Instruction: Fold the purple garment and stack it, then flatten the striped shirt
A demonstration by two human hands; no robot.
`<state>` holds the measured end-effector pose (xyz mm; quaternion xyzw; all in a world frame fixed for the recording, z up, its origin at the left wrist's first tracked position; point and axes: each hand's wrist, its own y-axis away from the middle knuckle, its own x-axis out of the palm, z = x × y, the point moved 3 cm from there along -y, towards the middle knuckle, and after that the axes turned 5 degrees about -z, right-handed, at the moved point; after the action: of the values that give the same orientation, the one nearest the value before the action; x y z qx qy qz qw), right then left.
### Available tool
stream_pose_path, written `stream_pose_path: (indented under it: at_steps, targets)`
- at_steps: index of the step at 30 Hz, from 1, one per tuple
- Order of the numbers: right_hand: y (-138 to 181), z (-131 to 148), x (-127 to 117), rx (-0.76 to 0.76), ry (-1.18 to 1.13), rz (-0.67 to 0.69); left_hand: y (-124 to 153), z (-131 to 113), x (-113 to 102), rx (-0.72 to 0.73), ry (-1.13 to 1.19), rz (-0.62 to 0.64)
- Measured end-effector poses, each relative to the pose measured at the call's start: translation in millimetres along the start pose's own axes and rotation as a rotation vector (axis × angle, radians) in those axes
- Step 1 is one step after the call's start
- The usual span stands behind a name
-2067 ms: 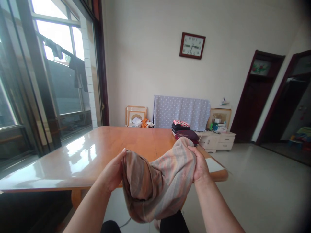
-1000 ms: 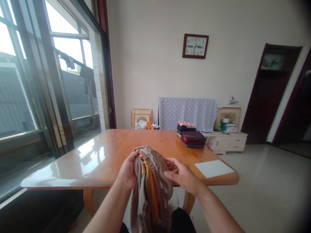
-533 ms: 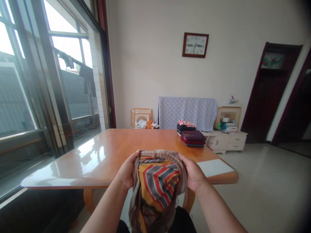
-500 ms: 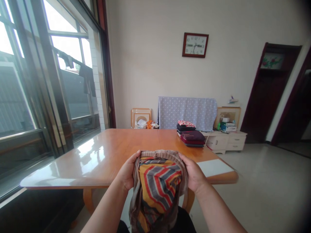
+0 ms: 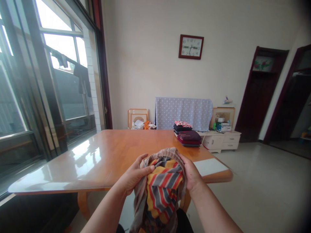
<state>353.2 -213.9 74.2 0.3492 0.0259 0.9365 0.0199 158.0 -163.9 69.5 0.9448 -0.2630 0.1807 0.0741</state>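
Between my hands hangs a grey-brown garment (image 5: 164,191), its gathered elastic band uppermost and opened into an arch. Inside the band shows cloth striped in yellow, red and grey. My left hand (image 5: 137,173) grips the band's left side, with the thumb laid over the edge onto the striped cloth. At the right side of the band, my right hand (image 5: 190,171) is closed on the edge, its fingers mostly hidden behind the fabric. The garment's lower end hangs over my lap, in front of the table's near edge.
A glossy wooden table (image 5: 128,145) spreads ahead. On its far right sit stacks of folded clothes (image 5: 188,137); a pale sheet (image 5: 210,166) lies at the right end. Behind are a dotted cloth cover (image 5: 183,111) and a white cabinet (image 5: 225,142).
My left thumb has come over the band onto the striped cloth, and the band has tilted and bunched at the left. The view has turned slightly right.
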Motion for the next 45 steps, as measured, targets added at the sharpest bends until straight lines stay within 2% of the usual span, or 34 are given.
stream_pose_path:
  at_steps: [2,5,8,10,12,14,18,21,24,27,30,33,37,41,43,45]
  targets:
    - [-5.0,-3.2,-1.8,-0.042,0.048,-0.03,1.5,4.1,5.9,-0.073,-0.064,0.1]
    - [-13.9,-5.9,-10.7,-0.226,0.116,-0.141,2.8,2.0,12.8,-0.1,0.033,0.172]
    - [-17.8,-6.2,-23.8,-0.398,0.236,-0.316,2.1,-6.5,12.7,-0.079,0.216,0.11]
    - [-14.7,-3.4,-30.1,-0.509,0.374,-0.458,0.6,-9.2,8.7,-0.117,0.298,0.037]
    - [-7.8,-0.2,-29.0,-0.605,0.507,-0.502,-1.6,-8.8,3.9,-0.182,0.345,-0.011]
    - [0.0,-0.2,-20.3,-0.629,0.619,-0.4,-3.7,-7.5,0.6,-0.231,0.375,-0.014]
    - [12.3,-12.7,3.5,-0.529,0.885,-0.063,-4.5,-8.7,0.6,-0.231,0.436,0.05]
    - [12.1,-21.1,10.1,-0.546,1.064,-0.012,-0.8,-10.8,5.3,-0.236,0.431,0.128]
    - [5.9,-20.1,7.6,-0.561,0.973,-0.064,0.9,-13.8,3.4,-0.183,0.379,0.104]
    - [1.7,-10.9,3.9,-0.502,0.647,-0.064,-2.3,-21.3,-10.0,-0.035,0.335,0.021]
    - [1.2,3.9,-0.9,-0.533,0.386,-0.129,-6.1,-31.3,-27.6,0.126,0.323,-0.006]
    - [-0.8,12.4,-7.5,-0.544,0.264,-0.235,-6.9,-34.1,-35.4,0.137,0.255,-0.034]
    - [-3.4,8.4,-6.7,-0.494,0.224,-0.255,-1.6,-24.0,-16.1,0.062,0.036,-0.03]
    - [0.9,2.8,6.2,-0.499,0.283,-0.146,1.1,-10.6,9.1,0.121,-0.151,0.035]
    - [3.1,4.0,8.5,-0.508,0.342,-0.114,-2.1,-8.0,7.7,0.138,-0.099,-0.009]
    - [3.8,8.6,3.8,-0.551,0.422,-0.163,-6.6,-11.4,-4.7,0.169,0.019,-0.121]
